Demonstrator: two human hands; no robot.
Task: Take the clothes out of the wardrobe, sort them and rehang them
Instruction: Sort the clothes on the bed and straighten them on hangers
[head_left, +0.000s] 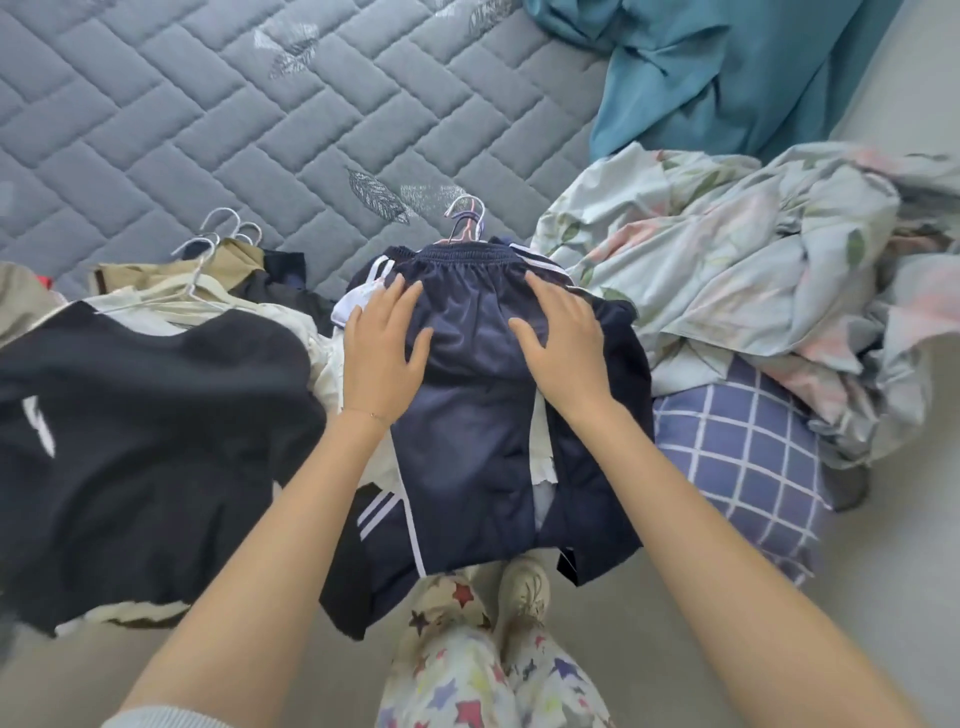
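Note:
Navy track trousers (467, 447) with white side stripes lie on top of a pile of dark clothes at the edge of the bed, waistband away from me. My left hand (382, 348) rests flat on their left side, fingers spread. My right hand (561, 343) lies flat on their right side, fingers apart too. Neither hand grips anything. Pink and white hanger hooks (467, 218) stick out beyond the waistband. To the left lies a black garment (150, 457) over beige and cream clothes on white hangers (218, 244).
The grey quilted mattress (260, 119) fills the far side. A crumpled floral sheet (753, 270) and a blue checked pillow (743, 467) lie on the right, a teal cloth (727, 73) at the far right. My star-patterned trouser legs (478, 665) and a slipper (524, 592) are below.

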